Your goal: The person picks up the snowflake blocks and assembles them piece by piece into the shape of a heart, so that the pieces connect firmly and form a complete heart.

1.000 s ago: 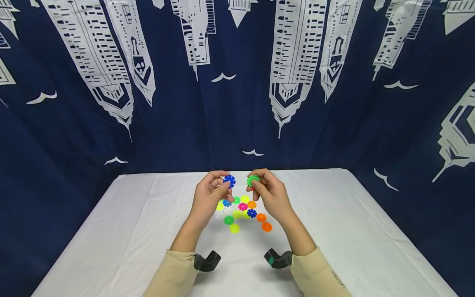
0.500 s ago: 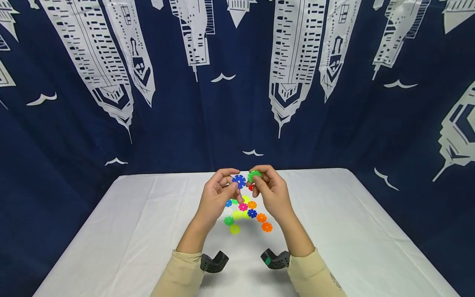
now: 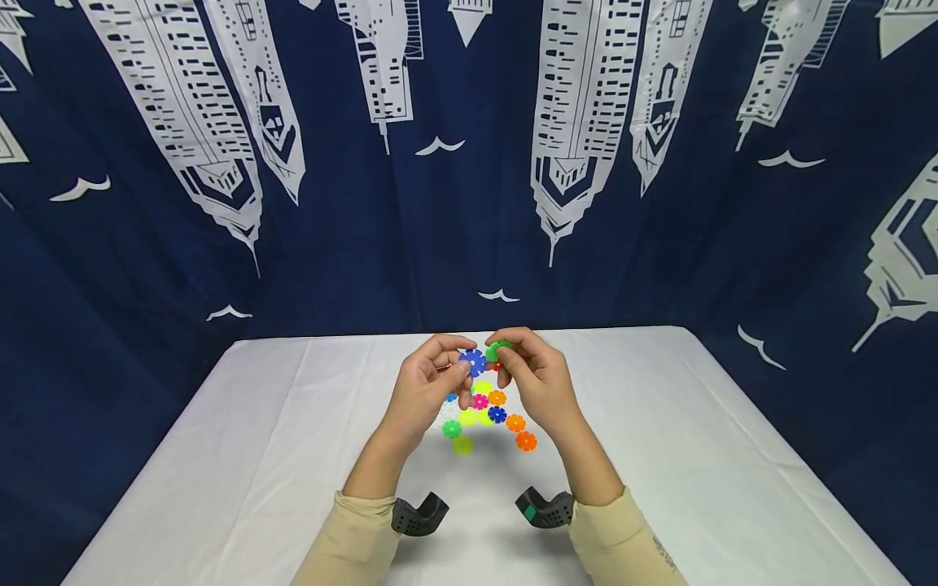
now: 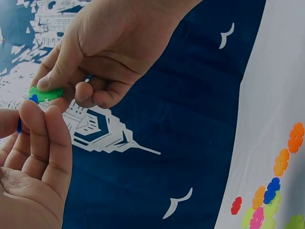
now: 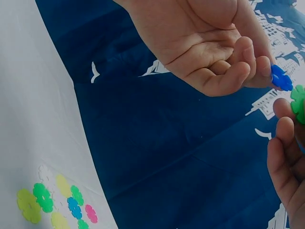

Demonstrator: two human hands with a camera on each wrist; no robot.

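My left hand [image 3: 423, 387] pinches a blue snowflake disc [image 3: 475, 362] between thumb and fingers, its notched face showing in the head view. Across from it, my right hand [image 3: 535, 374] holds a green snowflake disc [image 3: 495, 352] the same way, tilted against the blue one. Their edges come together in the left wrist view, where the green disc [image 4: 50, 93] overlaps a bit of blue. From the right wrist, the blue disc [image 5: 281, 78] stands at the edge of the green disc [image 5: 298, 102]. Fingers hide part of both discs.
Below the hands, several loose discs lie on the white tablecloth [image 3: 256, 456], among them an orange disc [image 3: 526, 441], a dark blue disc [image 3: 497, 415] and a pink disc [image 3: 479, 401]. A dark blue printed curtain [image 3: 440, 244] hangs behind the table.
My left hand has moved right, bringing the blue disc up to the green one. The green disc has turned more edge-on in my right hand, which otherwise stays nearly in place.
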